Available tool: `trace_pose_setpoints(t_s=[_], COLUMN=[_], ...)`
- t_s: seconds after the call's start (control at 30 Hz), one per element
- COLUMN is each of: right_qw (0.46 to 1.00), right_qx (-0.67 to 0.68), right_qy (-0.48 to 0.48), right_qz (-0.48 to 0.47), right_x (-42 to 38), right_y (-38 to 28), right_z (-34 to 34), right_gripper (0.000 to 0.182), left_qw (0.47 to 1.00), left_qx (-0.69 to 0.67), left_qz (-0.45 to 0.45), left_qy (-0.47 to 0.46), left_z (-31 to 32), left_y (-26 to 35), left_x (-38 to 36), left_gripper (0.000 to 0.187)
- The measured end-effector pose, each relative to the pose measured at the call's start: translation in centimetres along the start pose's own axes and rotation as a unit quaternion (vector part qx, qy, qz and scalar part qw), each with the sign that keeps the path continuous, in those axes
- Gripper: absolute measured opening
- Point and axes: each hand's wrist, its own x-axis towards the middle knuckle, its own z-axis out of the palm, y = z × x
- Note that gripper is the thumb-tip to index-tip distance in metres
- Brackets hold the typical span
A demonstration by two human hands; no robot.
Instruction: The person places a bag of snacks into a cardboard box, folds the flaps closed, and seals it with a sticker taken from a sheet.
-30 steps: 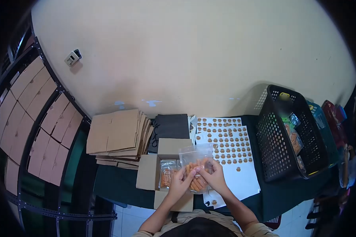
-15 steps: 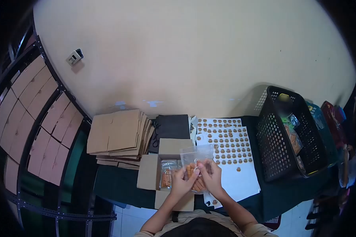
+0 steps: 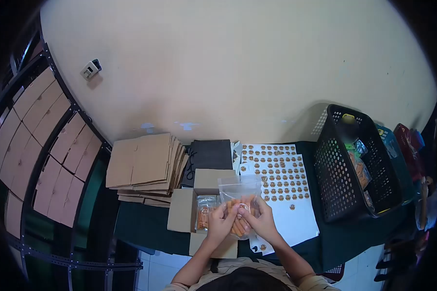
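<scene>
A clear plastic pouch (image 3: 239, 229) of orange-brown stick-shaped snacks is held upright between both hands. My left hand (image 3: 220, 224) grips its left side, and my right hand (image 3: 261, 222) grips its right side. Both thumbs press on the pouch's front, over a round pale-edged sticker (image 3: 244, 206) that they partly cover. The pouch's transparent top stands above the fingers. Just left of my left hand is an open cardboard box (image 3: 181, 211) with its flaps spread. Inside it lies another filled pouch (image 3: 203, 219). Sheets of round stickers (image 3: 282, 184) lie beyond my right hand.
Flattened cardboard boxes (image 3: 138, 162) are stacked at the left, beside a black folder-like item (image 3: 211, 153). A tall black perforated basket (image 3: 340, 169) with packets inside stands at the right. Metal shelving with boxes (image 3: 58, 189) borders the far left. The table has a dark green cloth (image 3: 145, 228).
The pouch has tilted slightly and more of its front shows. My thumbs have moved slightly up and left, now pressing over the round sticker on the pouch.
</scene>
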Motion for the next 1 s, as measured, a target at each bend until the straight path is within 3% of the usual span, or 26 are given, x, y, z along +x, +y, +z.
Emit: trace_pose_setpoints(t_s=[0.2,0.43,0.5,0.53,0.6,0.7,0.8,0.87,1.0], right_qw=[0.997,0.998,0.998,0.998,0.996,0.994,0.988,0.995,0.994], right_qx=[-0.028,0.023,0.040,0.009,-0.023,0.008,0.067,-0.004,-0.020], right_qy=[-0.072,-0.041,-0.030,-0.056,-0.081,-0.108,-0.108,-0.091,-0.099], right_qz=[0.030,0.051,0.046,0.040,0.035,0.014,0.090,0.039,0.041], right_x=[-0.3,-0.2,-0.1,0.0,0.2,0.3,0.2,0.2,0.3], right_y=[-0.7,0.0,-0.1,0.4,0.9,0.8,0.8,2.5,1.4], right_z=[-1.5,-1.7,-1.9,-2.4,-2.7,-2.6,-2.3,-2.4,-2.4], right_gripper=[0.024,0.021,0.022,0.023,0.025,0.025,0.025,0.028,0.027], left_qw=[0.998,0.993,0.983,0.983,0.966,0.947,0.945,0.967,0.954], left_qx=[-0.023,-0.068,0.066,0.066,-0.172,-0.203,-0.211,-0.128,-0.199], left_qz=[-0.042,-0.033,-0.061,-0.061,-0.095,-0.141,-0.159,-0.134,-0.141], left_qy=[-0.027,-0.094,-0.158,-0.158,-0.168,-0.206,-0.191,-0.177,-0.173], left_z=[-0.2,-0.4,-1.1,-1.0,-0.9,-1.8,-1.6,-1.6,-1.6], left_y=[-0.8,0.5,1.8,1.4,0.0,-0.6,-1.5,-1.7,-1.7], left_x=[-0.5,0.0,0.2,0.1,0.1,0.1,-0.4,-0.5,-0.2], left_gripper=[0.020,0.024,0.028,0.028,0.032,0.032,0.030,0.030,0.030])
